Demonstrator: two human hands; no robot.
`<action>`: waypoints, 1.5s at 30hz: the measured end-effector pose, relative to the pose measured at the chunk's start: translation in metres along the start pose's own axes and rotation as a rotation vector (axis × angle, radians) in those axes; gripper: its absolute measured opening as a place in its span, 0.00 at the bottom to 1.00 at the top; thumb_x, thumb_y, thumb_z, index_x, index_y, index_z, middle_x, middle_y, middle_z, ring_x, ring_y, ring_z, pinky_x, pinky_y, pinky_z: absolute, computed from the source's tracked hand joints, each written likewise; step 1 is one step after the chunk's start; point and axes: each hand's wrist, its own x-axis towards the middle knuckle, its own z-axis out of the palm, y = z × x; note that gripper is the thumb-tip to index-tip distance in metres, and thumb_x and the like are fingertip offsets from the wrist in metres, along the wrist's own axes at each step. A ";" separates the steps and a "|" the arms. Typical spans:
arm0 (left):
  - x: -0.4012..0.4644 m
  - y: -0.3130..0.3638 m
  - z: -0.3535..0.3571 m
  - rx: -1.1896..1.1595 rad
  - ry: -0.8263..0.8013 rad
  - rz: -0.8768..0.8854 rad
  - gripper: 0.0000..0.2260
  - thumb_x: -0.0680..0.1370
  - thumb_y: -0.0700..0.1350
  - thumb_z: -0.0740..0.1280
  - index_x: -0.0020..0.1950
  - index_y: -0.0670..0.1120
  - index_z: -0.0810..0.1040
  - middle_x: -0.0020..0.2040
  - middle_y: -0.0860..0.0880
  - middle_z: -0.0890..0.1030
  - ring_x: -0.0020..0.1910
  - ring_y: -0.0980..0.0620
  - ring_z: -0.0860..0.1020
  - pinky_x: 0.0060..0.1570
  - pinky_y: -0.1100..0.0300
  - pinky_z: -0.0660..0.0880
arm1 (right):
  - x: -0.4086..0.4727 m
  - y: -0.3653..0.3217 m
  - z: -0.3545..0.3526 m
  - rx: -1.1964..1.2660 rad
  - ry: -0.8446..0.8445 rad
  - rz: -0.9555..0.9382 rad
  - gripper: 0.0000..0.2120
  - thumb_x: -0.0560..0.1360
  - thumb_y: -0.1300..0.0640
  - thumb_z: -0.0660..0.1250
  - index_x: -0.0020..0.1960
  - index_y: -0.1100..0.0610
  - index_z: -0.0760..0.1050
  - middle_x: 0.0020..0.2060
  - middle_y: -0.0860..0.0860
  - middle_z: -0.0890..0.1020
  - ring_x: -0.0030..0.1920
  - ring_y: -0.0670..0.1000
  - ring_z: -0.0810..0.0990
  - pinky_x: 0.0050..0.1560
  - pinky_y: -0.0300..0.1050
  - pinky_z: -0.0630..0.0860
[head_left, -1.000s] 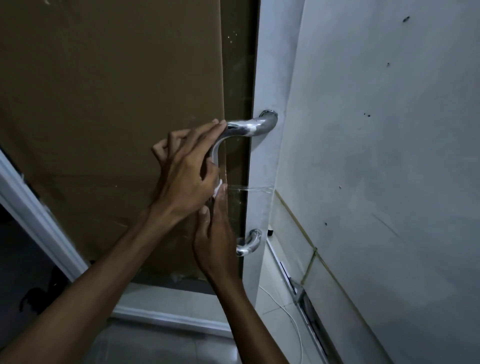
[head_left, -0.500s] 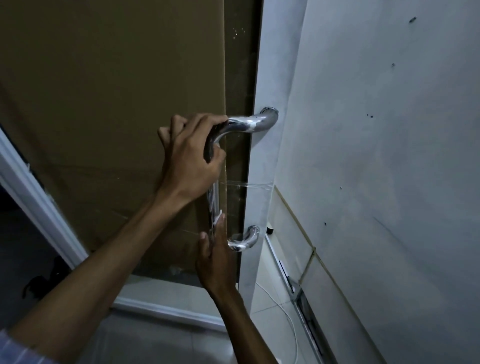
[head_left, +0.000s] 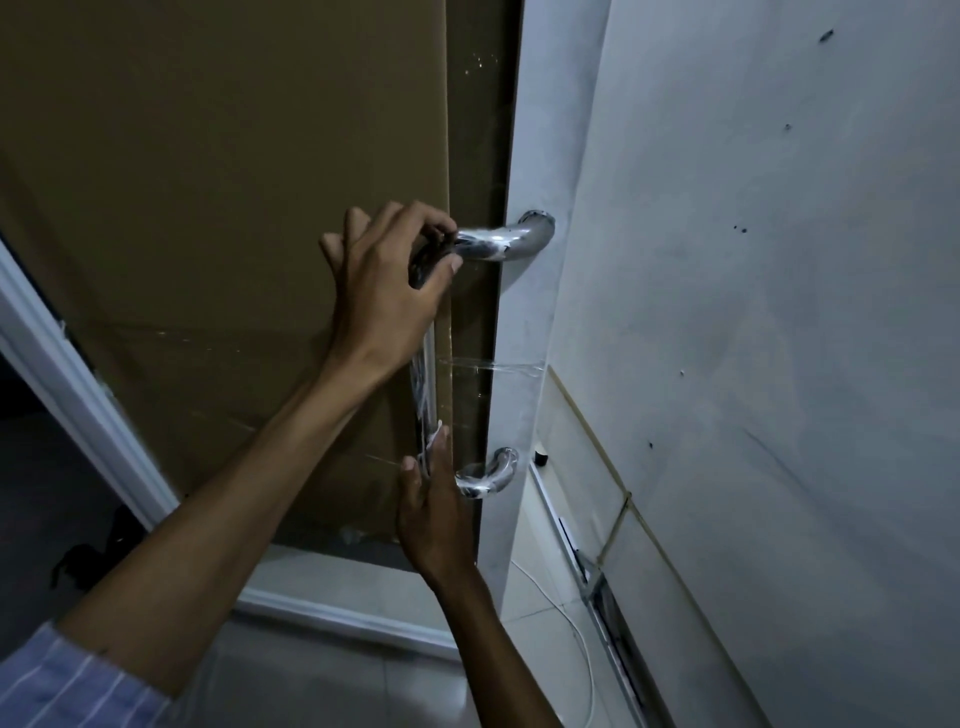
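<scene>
L hand (head_left: 379, 296) is clamped on the top bend of the door handle (head_left: 423, 389), fingers curled over it and thumb tip pressed under the upper arm. R hand (head_left: 436, 514) sits low on the bar, thumb and fingers pinching a white scrap of clear film (head_left: 432, 441) against the chrome, just above the bottom bend.

The handle is a polished chrome U-shaped pull, upright, w/ both ends fixed into the white door edge (head_left: 530, 322). Wrinkled clear film wraps it and shows as pale streaks on the upper arm, the bar & the lower bend.

Vs 1 s ago: my hands were nearly touching mid-bar and L fingers lay straight over the top bend. Now L is curled round it and R has slid down toward the bottom bend, so the hands are well apart. My striped sleeve (head_left: 62, 686) has come into view bottom left.

The bar runs from under my L palm down to my R fingertips; the upper arm sticks out right of L, the lower bend right of R.

Behind the handle brown cardboard (head_left: 208, 208) covers the door panel, w/ a strip of clear tape (head_left: 493, 366) crossing to the door edge. Right of that is a grey-white wall (head_left: 753, 312), and below it a tiled floor (head_left: 545, 597) w/ a thin white cable (head_left: 584, 649).
</scene>
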 end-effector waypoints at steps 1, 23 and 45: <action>0.000 0.000 -0.001 -0.009 -0.001 -0.001 0.09 0.78 0.51 0.71 0.58 0.56 0.79 0.55 0.59 0.80 0.57 0.54 0.70 0.52 0.55 0.57 | -0.002 0.001 -0.001 -0.011 0.001 -0.016 0.33 0.84 0.36 0.53 0.84 0.38 0.42 0.83 0.41 0.57 0.80 0.43 0.60 0.79 0.49 0.63; 0.001 -0.005 0.000 0.048 0.023 0.069 0.09 0.78 0.52 0.70 0.57 0.55 0.79 0.54 0.57 0.80 0.57 0.51 0.73 0.54 0.56 0.56 | -0.017 0.033 -0.012 -0.475 0.058 -0.091 0.29 0.86 0.39 0.52 0.84 0.45 0.51 0.81 0.45 0.65 0.67 0.50 0.79 0.57 0.46 0.79; 0.002 -0.006 0.003 0.049 -0.038 0.058 0.14 0.80 0.51 0.69 0.66 0.60 0.80 0.55 0.55 0.77 0.59 0.49 0.71 0.57 0.54 0.57 | -0.018 0.071 -0.033 -0.908 0.040 -0.126 0.30 0.85 0.38 0.49 0.84 0.47 0.54 0.79 0.48 0.68 0.46 0.53 0.85 0.34 0.43 0.69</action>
